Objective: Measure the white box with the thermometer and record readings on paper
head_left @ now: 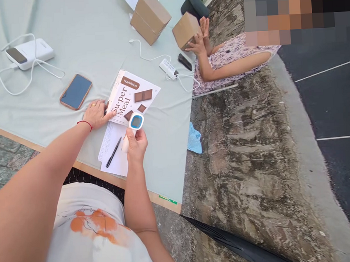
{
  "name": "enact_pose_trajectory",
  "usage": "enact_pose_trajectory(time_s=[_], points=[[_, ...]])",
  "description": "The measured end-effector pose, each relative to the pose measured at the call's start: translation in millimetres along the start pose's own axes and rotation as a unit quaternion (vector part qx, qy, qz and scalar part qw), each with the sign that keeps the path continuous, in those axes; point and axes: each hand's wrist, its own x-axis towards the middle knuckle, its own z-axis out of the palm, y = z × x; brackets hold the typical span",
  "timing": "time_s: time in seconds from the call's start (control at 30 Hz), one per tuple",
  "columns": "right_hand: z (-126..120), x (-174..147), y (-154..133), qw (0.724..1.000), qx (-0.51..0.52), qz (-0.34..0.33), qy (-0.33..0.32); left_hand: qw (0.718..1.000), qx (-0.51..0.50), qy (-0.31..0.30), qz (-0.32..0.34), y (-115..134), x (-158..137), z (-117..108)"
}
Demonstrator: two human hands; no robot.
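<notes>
The fingers (141, 136) of the right hand (136, 149) are wrapped around a white handheld device (137, 121), raised over the lower edge of the Su-per Meal box (136, 90), probably so its face can be read. This box lies back from the counter's (163, 159) front edge, and the left hand (94, 113) touches its left side, perhaps for keeping it steady, but whether those fingers pinch it I cannot tell

Outdoor daylight; pale cloth-covered table (164, 155), stained weathered ground (241, 159), dark pavement (344, 177), white lines (339, 137).
</notes>
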Motion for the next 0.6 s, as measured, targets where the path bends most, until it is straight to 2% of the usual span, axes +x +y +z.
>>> enact_pose_trajectory(time_s=[0.13,0.23,0.3,0.37,0.47,0.53,0.6], points=[[-8,-1,-4,0.999,-0.037,-0.028,0.01,1.0,-0.003,0.004,0.004,-2,1,1],[-30,0,-2,0.992,-0.106,-0.032,0.054,1.0,-0.011,-0.006,0.002,-4,1,1],[-53,0,3,0.974,-0.201,-0.012,0.101,1.0,-0.011,-0.02,0.01,-5,1,2],[-78,0,12,0.944,-0.303,0.024,0.13,0.999,-0.005,-0.031,0.03,-6,2,3],[-106,-1,28,0.907,-0.398,0.049,0.127,0.998,0.009,-0.04,0.052,-7,2,5],[-113,-4,38,0.901,-0.418,0.008,0.117,0.998,0.018,-0.044,0.051,-6,2,6],[-108,-8,45,0.905,-0.407,-0.078,0.092,0.997,0.028,-0.047,0.051,-6,2,7]])
